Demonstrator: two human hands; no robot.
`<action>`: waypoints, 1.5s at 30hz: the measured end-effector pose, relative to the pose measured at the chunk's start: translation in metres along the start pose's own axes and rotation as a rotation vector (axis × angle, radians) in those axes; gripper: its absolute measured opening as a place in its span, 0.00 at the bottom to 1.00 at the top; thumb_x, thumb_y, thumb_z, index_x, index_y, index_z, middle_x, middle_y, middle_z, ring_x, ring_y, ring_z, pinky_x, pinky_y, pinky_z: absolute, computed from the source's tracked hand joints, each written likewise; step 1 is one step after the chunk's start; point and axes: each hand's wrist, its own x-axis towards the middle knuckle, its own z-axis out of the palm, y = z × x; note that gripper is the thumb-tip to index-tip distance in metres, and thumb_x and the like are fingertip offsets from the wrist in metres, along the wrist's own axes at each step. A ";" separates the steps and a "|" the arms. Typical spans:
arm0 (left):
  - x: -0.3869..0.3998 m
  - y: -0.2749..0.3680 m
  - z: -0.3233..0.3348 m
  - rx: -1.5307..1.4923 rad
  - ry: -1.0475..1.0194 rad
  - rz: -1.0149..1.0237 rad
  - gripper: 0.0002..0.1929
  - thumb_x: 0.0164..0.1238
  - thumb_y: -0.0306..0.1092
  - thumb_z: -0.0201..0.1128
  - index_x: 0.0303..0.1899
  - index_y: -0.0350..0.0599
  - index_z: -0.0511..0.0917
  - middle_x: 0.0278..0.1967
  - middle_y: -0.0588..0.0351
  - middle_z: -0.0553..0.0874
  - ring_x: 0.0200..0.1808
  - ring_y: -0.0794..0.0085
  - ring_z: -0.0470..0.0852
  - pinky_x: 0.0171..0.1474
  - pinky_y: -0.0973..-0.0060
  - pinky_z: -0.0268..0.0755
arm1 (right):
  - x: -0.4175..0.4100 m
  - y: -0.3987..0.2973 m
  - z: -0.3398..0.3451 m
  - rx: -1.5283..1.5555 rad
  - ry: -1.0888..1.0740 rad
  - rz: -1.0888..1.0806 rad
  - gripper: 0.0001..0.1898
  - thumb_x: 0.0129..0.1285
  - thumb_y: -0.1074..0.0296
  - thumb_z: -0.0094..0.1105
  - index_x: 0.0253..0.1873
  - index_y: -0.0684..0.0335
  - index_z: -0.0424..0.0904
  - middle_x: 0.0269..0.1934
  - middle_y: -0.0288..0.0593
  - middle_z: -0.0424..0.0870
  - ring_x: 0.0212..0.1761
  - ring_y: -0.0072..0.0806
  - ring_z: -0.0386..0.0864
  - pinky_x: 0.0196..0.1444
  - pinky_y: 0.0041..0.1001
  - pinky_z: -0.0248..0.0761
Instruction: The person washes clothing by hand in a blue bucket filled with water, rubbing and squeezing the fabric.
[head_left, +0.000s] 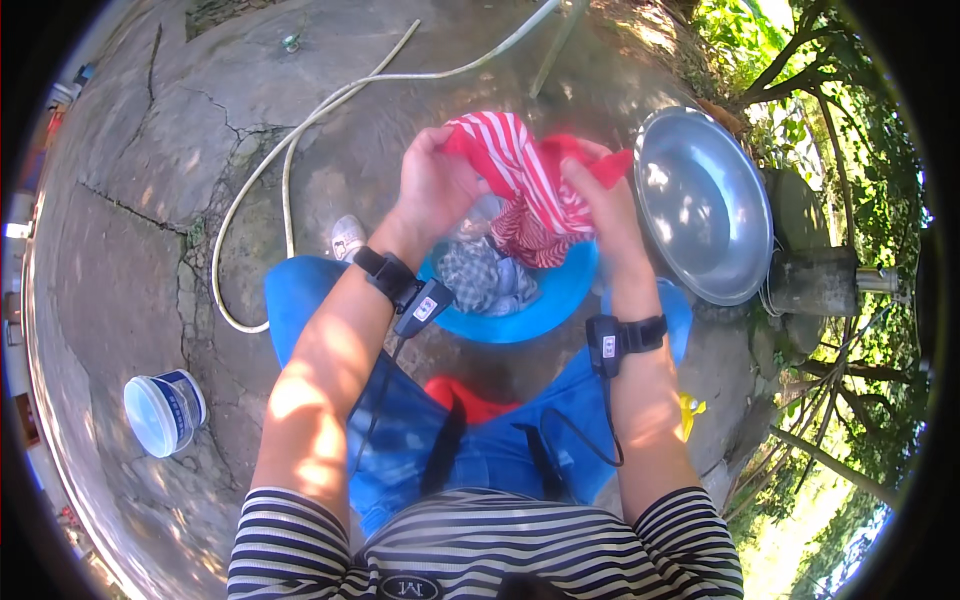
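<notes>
A red-and-white striped cloth garment (517, 161) is stretched between my two hands, above a blue plastic basin (517, 330). My left hand (439, 180) grips its red edge on the left. On the right, my right hand (600, 187) holds another red part, with the thumb on top. The lower folds hang over the basin's far side. In the basin lie a grey checkered cloth (469, 276) and other pale blue, wet-looking fabric (514, 289). Parts of the fingers are hidden behind the garment.
A large metal basin (705, 206) leans at the right beside a concrete post (814, 281). A pale hose (232, 225) loops over the cracked concrete ground. At the lower left is a white-and-blue plastic bucket (163, 412); a yellow object (688, 416) lies right of my leg.
</notes>
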 end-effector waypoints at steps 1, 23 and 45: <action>-0.001 0.003 0.004 -0.010 0.004 0.029 0.24 0.71 0.44 0.44 0.58 0.37 0.74 0.59 0.43 0.82 0.61 0.51 0.80 0.65 0.49 0.68 | 0.002 0.011 0.000 -0.113 -0.079 -0.062 0.30 0.60 0.59 0.77 0.62 0.67 0.76 0.52 0.43 0.85 0.50 0.23 0.82 0.52 0.25 0.76; 0.000 -0.053 -0.024 0.079 0.360 0.135 0.23 0.82 0.51 0.47 0.64 0.43 0.67 0.52 0.48 0.79 0.57 0.60 0.80 0.61 0.59 0.74 | -0.010 0.028 0.042 -0.027 -0.162 -0.182 0.17 0.55 0.80 0.62 0.52 0.66 0.79 0.50 0.42 0.84 0.52 0.26 0.81 0.56 0.26 0.74; 0.015 -0.106 -0.009 -0.027 0.480 -0.215 0.22 0.83 0.56 0.41 0.39 0.50 0.74 0.38 0.53 0.84 0.41 0.62 0.84 0.49 0.56 0.77 | -0.004 0.068 0.034 -0.646 0.220 -0.534 0.08 0.59 0.70 0.65 0.36 0.64 0.75 0.28 0.53 0.82 0.30 0.48 0.82 0.31 0.36 0.71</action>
